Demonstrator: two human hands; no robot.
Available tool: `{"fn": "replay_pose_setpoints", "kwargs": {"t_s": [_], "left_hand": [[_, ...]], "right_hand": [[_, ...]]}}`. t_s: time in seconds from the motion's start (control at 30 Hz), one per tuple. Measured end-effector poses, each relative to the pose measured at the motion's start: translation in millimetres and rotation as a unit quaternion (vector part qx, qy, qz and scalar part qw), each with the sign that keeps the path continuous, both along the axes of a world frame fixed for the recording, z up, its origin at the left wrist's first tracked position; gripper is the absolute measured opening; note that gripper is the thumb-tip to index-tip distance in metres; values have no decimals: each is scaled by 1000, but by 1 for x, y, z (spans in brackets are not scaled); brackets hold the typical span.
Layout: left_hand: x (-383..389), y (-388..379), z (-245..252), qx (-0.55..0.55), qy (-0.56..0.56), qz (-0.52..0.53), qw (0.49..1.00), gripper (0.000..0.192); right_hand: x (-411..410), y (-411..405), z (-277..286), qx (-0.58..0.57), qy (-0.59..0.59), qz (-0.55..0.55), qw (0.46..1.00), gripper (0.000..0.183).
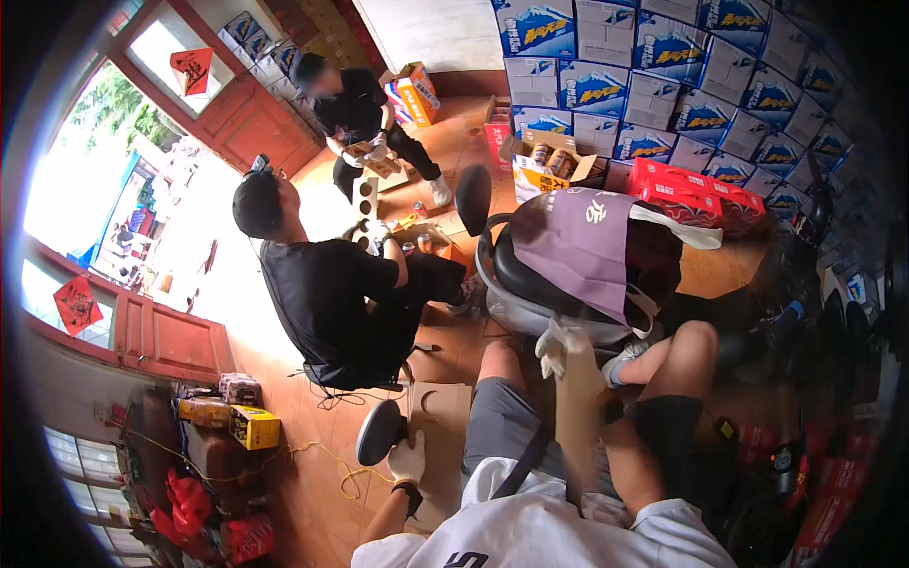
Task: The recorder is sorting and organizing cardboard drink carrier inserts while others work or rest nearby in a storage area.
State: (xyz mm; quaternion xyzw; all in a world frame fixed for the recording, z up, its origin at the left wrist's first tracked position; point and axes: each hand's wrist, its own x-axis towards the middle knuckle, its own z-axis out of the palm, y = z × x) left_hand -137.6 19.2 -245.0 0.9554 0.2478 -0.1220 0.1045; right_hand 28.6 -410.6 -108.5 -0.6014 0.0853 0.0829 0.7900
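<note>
My left hand [407,460], in a white glove with a dark band at the wrist, grips the left edge of a flat brown cardboard sheet [444,454]. A round cutout shows near the sheet's far end. In front of my lap, my gloved right hand [557,348] holds a long cardboard strip [579,408] upright; motion blurs the strip and hides part of the hand. Just left of my left hand is a dark oval mirror-like object [380,433]. Beyond my right hand stands a scooter [511,305] with a purple cloth bag [575,248] over its seat.
Two people in black, one seated [327,305] and one bending [355,106], handle cardboard pieces. An open carton of cans [547,184] and red packs [682,195] stand before stacked beer cartons [596,85]. A yellow cable [348,476] crosses the tiled floor at left.
</note>
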Motion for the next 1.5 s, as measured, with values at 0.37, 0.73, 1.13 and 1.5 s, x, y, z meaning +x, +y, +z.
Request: {"fn": "replay_pose_setpoints", "kwargs": {"t_s": [0.37,0.73,1.13,1.5], "left_hand": [[4,-3,0,-8,-2,-3,1000,81],[-3,-5,1,-5,7,-15,1000,76],[1,-4,2,20,21,-6,1000,74],[0,-1,-1,12,21,-10,1000,76]], "right_hand": [[-2,-2,0,-219,-96,22,971,54],[7,-6,-30,-288,-112,-61,949,49],[3,-11,-6,-40,-5,-11,999,53],[3,-17,6,172,54,117,977,51]]}}
